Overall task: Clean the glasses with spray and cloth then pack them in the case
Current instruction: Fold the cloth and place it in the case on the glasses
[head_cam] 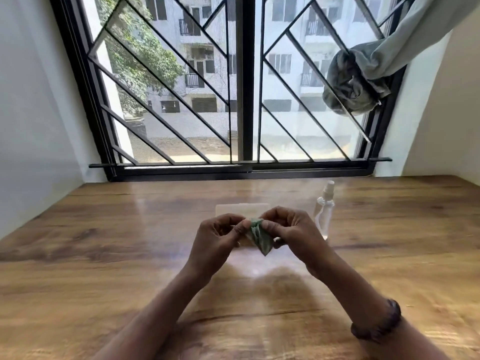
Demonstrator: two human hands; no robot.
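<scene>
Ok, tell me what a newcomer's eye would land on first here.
First, the left hand and right hand meeting at centre above the wooden table, pinching a bunched green cloth between them. Next, the clear spray bottle standing just right of them. Behind, a black-barred window fills the background.

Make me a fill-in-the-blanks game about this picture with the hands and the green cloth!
1. Both hands, the left hand and the right hand, pinch a small cloth whose colour is ____.
2. The clear spray bottle stands on the ____ side of the hands.
3. The tabletop is made of ____.
4. A beaded bracelet is worn on the ____ wrist.

Missing words: green; right; wood; right
</scene>
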